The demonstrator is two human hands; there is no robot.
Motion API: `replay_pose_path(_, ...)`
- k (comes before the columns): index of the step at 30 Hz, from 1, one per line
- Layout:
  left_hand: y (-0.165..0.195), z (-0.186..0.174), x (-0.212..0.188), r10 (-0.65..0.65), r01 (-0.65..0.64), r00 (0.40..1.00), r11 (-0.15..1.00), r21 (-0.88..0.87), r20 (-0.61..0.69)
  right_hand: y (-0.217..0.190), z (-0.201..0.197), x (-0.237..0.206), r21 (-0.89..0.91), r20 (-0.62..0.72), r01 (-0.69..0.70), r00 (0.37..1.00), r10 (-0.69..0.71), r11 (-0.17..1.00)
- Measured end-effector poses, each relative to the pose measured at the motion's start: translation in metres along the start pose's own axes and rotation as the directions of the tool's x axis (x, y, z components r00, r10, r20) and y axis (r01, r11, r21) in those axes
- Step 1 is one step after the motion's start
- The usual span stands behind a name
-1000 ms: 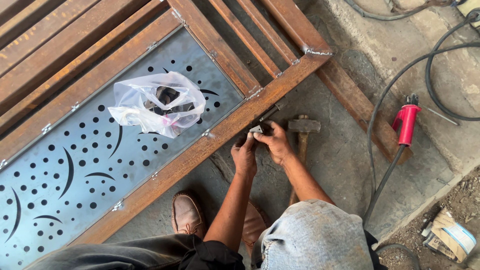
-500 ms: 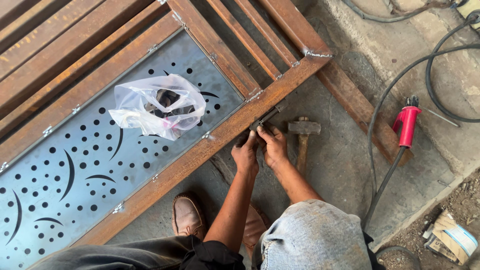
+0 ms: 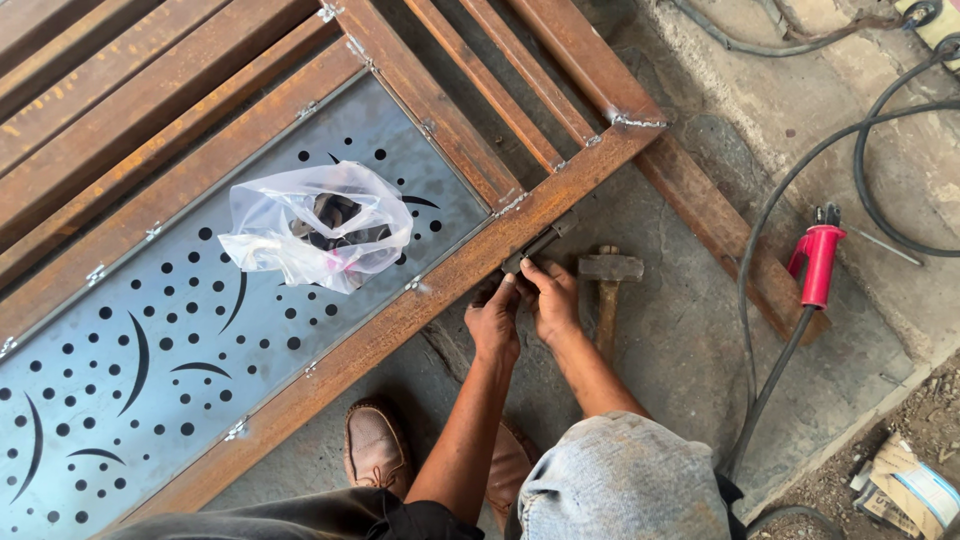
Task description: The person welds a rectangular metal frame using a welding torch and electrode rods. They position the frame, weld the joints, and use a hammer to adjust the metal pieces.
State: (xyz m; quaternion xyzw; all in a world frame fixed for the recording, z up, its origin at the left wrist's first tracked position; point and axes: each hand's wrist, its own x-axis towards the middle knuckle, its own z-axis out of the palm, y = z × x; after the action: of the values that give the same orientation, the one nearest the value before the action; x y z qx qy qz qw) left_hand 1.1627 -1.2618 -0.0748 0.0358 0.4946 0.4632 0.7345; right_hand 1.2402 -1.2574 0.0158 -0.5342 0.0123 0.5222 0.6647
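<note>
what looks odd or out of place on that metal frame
A crumpled clear plastic bag with small dark parts inside lies loose on the perforated sheet. A hammer lies on the concrete beside the right hand. Both hands hold a small dark metal piece against the rusty frame.

left hand (image 3: 495,322) fingers curled, pinching | right hand (image 3: 552,298) alongside, closed grip | both forearms reaching forward, converging

Rust-brown frame (image 3: 420,300); grey dot-and-crescent panel (image 3: 150,360); red-handled electrode holder (image 3: 818,265); clear bag (image 3: 320,238)
</note>
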Motion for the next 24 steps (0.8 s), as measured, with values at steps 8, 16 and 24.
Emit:
replay_pose_path(8, 0.006, 0.004, -0.002, -0.009, 0.007, 0.998, 1.000, 0.030, 0.056, 0.009, -0.003, 0.006, -0.121, -0.050, 0.170, 0.983, -0.177, 0.978)
replay_pose_path(16, 0.003, 0.004, 0.003, -0.045, 0.047, 0.994, 0.999, -0.012, 0.104, 0.005, -0.012, 0.016, -0.031, 0.014, 0.116, 0.993, -0.115, 0.993)
replay_pose_path(24, 0.006, 0.014, 0.002, -0.071, 0.074, 0.989, 0.997, -0.018, 0.133, -0.010, -0.021, 0.040, -0.095, -0.038, -0.062, 0.998, 0.059, 0.994)
